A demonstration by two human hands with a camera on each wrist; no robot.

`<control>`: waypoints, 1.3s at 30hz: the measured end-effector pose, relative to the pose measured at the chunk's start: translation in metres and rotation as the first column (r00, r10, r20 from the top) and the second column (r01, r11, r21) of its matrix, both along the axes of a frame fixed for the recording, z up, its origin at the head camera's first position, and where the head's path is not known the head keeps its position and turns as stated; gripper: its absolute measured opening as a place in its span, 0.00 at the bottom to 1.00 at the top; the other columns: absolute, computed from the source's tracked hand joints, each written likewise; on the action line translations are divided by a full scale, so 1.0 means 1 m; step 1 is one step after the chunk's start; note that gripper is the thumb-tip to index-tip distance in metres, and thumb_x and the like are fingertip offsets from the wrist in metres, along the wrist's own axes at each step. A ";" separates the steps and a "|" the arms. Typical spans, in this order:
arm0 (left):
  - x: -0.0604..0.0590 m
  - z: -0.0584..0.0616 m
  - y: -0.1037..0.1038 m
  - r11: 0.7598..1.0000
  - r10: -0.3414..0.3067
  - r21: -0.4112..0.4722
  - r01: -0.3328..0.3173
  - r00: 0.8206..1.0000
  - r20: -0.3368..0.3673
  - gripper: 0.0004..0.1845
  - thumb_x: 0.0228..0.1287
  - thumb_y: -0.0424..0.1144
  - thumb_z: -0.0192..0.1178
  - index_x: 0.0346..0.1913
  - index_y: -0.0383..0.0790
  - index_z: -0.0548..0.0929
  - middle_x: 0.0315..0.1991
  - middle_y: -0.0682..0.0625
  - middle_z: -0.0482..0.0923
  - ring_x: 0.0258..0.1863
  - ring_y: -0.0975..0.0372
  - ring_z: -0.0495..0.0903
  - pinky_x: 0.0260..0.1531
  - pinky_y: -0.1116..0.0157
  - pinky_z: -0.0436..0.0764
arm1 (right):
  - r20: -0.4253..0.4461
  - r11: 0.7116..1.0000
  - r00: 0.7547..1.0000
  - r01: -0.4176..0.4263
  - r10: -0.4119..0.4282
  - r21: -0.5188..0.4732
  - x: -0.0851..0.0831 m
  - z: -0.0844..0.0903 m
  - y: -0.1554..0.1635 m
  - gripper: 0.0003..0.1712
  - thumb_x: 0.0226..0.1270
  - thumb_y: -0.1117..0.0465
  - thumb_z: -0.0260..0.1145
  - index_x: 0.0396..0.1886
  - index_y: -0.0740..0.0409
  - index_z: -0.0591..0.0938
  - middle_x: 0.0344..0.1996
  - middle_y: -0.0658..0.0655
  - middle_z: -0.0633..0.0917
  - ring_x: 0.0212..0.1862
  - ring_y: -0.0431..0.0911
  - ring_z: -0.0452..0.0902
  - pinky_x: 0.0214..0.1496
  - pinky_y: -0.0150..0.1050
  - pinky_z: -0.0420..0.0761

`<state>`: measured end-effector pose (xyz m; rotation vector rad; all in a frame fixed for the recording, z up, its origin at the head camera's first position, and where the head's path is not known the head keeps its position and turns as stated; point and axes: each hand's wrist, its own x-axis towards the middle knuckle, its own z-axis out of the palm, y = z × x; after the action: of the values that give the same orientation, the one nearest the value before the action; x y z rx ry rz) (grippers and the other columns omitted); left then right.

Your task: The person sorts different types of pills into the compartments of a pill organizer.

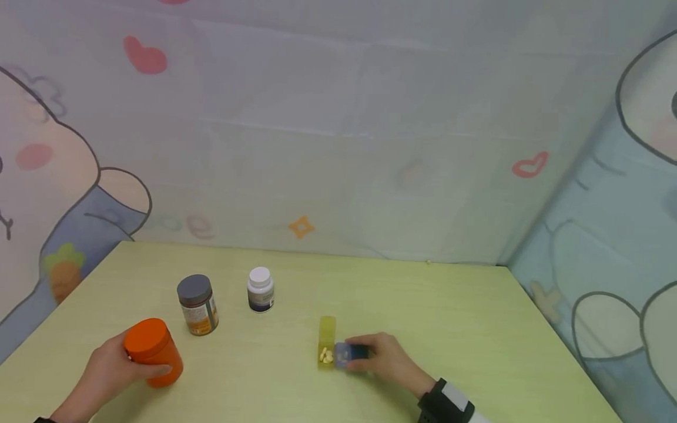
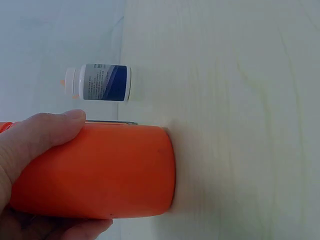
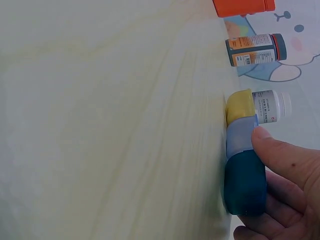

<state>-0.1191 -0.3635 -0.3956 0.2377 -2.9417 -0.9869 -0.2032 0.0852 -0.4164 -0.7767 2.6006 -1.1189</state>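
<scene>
My left hand grips an orange jar with an orange lid, standing at the table's front left. In the left wrist view the thumb lies curled over the orange jar. My right hand holds the blue end of a small pill box lying on the table. Its yellow compartment stands uncovered, with a few yellow pills inside. The right wrist view shows the thumb pressing on the pill box and fingers curled beneath it.
A bottle with a grey lid and a small white bottle stand behind the jar, left of centre on the yellow-green table. Cartoon-printed cloth walls close in the back and both sides.
</scene>
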 end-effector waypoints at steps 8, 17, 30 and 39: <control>0.003 -0.002 0.003 0.999 0.034 0.032 -0.034 0.999 0.013 0.40 0.48 0.42 0.81 0.57 0.19 0.74 0.51 0.26 0.81 0.48 0.38 0.82 0.50 0.41 0.80 | -0.046 1.000 0.999 -0.006 0.006 0.011 0.000 -0.003 0.000 0.26 0.58 0.60 0.78 0.54 0.67 0.85 0.51 0.69 0.87 0.53 0.62 0.83 0.55 0.50 0.83; 0.009 0.026 0.008 0.996 0.063 0.064 -0.060 0.997 -0.050 0.56 0.55 0.48 0.77 0.74 0.24 0.53 0.69 0.23 0.63 0.64 0.31 0.66 0.62 0.42 0.73 | -0.019 1.000 1.000 -0.003 0.003 0.008 0.002 -0.004 -0.002 0.26 0.57 0.62 0.78 0.54 0.68 0.85 0.52 0.71 0.86 0.54 0.64 0.82 0.58 0.56 0.81; -0.012 0.080 0.097 0.970 -0.077 0.145 0.196 0.810 -0.582 0.22 0.63 0.31 0.70 0.60 0.35 0.81 0.57 0.39 0.82 0.53 0.78 0.73 0.53 0.85 0.67 | -0.011 1.000 1.000 -0.010 0.009 -0.011 0.003 -0.003 -0.003 0.26 0.58 0.62 0.78 0.55 0.69 0.84 0.53 0.71 0.86 0.56 0.65 0.82 0.59 0.56 0.81; -0.045 0.069 0.149 0.911 -0.270 0.194 0.363 0.883 -0.385 0.30 0.64 0.42 0.70 0.67 0.36 0.76 0.63 0.37 0.78 0.65 0.42 0.74 0.63 0.41 0.73 | -0.010 1.000 1.000 -0.004 0.004 -0.011 -0.003 -0.005 -0.006 0.27 0.56 0.62 0.78 0.55 0.68 0.84 0.53 0.70 0.86 0.56 0.65 0.81 0.60 0.59 0.79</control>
<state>-0.1643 -0.2141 -0.3262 -0.3994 -2.5629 -1.2997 -0.2060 0.0792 -0.4215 -0.7911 2.6025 -1.1320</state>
